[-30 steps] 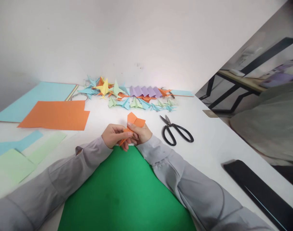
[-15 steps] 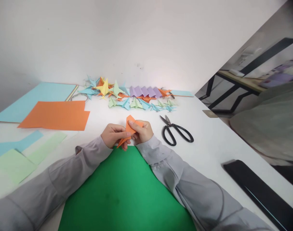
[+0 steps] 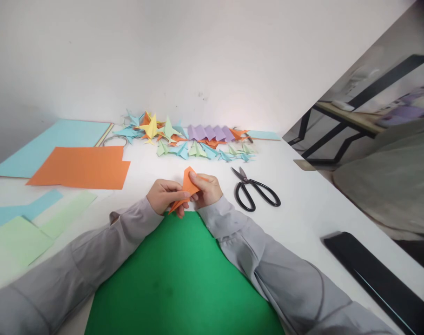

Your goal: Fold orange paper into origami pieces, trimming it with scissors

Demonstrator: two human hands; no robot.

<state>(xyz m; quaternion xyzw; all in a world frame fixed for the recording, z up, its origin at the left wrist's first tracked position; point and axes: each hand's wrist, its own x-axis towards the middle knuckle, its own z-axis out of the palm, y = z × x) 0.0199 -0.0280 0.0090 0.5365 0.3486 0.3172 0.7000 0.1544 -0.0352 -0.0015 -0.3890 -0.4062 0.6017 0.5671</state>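
Observation:
A small folded orange paper (image 3: 189, 184) is held up above the far edge of a green sheet (image 3: 184, 274). My left hand (image 3: 168, 196) pinches its lower left part, where a narrow pointed end sticks out below the fingers. On the other side, my right hand (image 3: 208, 189) grips the paper with the thumb pressed on its upper face. The fingers behind the paper are partly hidden. Black-handled scissors (image 3: 248, 186) lie to the right of my right hand, blades slightly apart.
Several folded paper figures (image 3: 197, 149) line the wall, with a purple pleated strip (image 3: 211, 133). Orange sheets (image 3: 79, 167), a light blue sheet (image 3: 65, 139) and green pieces (image 3: 22, 239) lie left. A black long object (image 3: 379, 279) lies right. Beyond stands a shelf (image 3: 347, 118).
The right thumb has shifted slightly on the orange paper, and less of the paper's right-hand part shows beside it. My left hand has hardly moved.

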